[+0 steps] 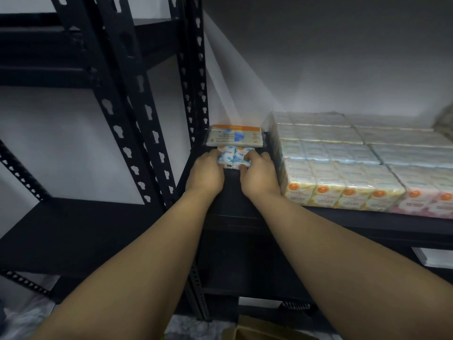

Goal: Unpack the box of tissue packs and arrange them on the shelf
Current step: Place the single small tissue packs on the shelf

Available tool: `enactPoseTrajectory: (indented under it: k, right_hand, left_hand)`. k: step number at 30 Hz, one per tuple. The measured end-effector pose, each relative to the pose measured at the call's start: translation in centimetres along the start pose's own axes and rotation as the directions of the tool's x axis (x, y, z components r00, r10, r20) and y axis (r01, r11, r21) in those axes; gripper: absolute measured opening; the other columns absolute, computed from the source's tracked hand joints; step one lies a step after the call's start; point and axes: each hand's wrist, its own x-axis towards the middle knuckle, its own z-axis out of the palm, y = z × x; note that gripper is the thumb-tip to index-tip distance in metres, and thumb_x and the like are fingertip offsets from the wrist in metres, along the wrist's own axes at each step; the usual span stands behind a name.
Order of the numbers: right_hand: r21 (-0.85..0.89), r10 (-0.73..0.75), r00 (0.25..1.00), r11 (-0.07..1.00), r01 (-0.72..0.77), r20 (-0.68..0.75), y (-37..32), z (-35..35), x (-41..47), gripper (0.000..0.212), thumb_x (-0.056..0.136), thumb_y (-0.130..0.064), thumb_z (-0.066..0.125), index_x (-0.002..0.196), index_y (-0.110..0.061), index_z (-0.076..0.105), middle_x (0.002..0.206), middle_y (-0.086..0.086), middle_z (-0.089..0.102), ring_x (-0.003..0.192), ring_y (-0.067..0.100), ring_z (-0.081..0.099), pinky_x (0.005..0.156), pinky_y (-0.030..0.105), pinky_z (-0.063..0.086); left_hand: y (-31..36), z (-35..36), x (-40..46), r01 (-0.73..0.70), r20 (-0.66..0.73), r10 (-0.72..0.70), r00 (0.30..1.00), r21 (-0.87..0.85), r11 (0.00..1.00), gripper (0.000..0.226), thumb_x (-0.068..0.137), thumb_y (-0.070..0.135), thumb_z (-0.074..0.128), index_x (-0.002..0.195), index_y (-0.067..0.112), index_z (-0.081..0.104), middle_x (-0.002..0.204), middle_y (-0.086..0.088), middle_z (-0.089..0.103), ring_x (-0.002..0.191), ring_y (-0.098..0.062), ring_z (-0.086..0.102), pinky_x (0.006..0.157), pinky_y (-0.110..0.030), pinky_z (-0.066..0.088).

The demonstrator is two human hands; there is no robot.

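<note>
Where the black shelf (245, 192) meets its perforated upright post (196, 94), both hands reach in from the lower edge of the head view. The left hand (206, 175) grips the left side of a small blue-and-white tissue pack (234, 157); its fingers curl over the pack's top edge, and the fingertips are hidden behind it. The right hand (259, 177) grips the right side of the same pack, thumb at the front edge, fingers bent over the top. The pack sits on the shelf surface, at the left end, between the post and the large stack.

Just behind it lies a flat orange-topped tissue pack (235, 136), its print too blurred to read. To the right stands a stack of wrapped tissue bundles (355, 163), cut off by the right frame edge; the labels on its front row are not legible. At the bottom edge, a brown cardboard box (257, 330) shows only in part, its contents hidden. The lower shelf level is dark and hard to make out.
</note>
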Motion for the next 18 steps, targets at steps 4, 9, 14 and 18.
enactPoseTrajectory:
  k: [4,9,14,18]
  right_hand:
    - [-0.062,-0.009,1.000,0.998,0.009,0.006,0.36,0.60,0.40,0.029,0.101,-0.023,0.055,0.130,-0.019,0.057,0.121,0.011,0.050,0.113,0.028,0.049,0.092,0.043,0.050]
    - [-0.093,-0.008,1.000,0.996,0.009,0.010,0.34,0.68,0.54,0.028,0.102,-0.023,0.052,0.129,-0.020,0.055,0.120,0.009,0.051,0.111,0.028,0.049,0.089,0.044,0.049]
    - [-0.093,-0.004,1.000,0.996,0.007,0.026,0.37,0.51,0.45,0.032,0.103,-0.021,0.051,0.135,-0.020,0.055,0.122,0.009,0.052,0.113,0.028,0.049,0.089,0.042,0.048]
    - [-0.065,0.002,0.999,0.998,0.001,0.035,-0.05,0.20,-0.42,0.045,0.102,-0.024,0.054,0.146,-0.022,0.045,0.128,0.010,0.051,0.119,0.029,0.047,0.093,0.043,0.046]
  left_hand:
    - [-0.44,0.81,0.59,0.002,-0.010,-0.002,1.000,0.013,1.000,0.031,0.103,0.018,0.048,0.133,0.019,0.057,0.121,-0.007,0.062,0.106,-0.025,0.059,0.088,-0.047,0.054]
    - [-0.93,1.12,0.87,0.013,-0.025,-0.013,1.000,-0.003,1.000,0.032,0.104,0.017,0.047,0.134,0.021,0.056,0.121,-0.005,0.062,0.103,-0.023,0.059,0.083,-0.044,0.054]
    - [-0.96,1.03,0.75,0.025,-0.033,-0.026,0.999,-0.033,0.999,0.032,0.104,0.017,0.045,0.133,0.022,0.056,0.123,-0.005,0.062,0.098,-0.018,0.054,0.080,-0.040,0.050]
    - [-0.71,0.64,-0.07,0.016,-0.033,-0.019,0.999,-0.081,0.997,0.041,0.102,0.015,0.049,0.142,0.022,0.047,0.129,-0.007,0.060,0.109,-0.023,0.058,0.087,-0.044,0.053]
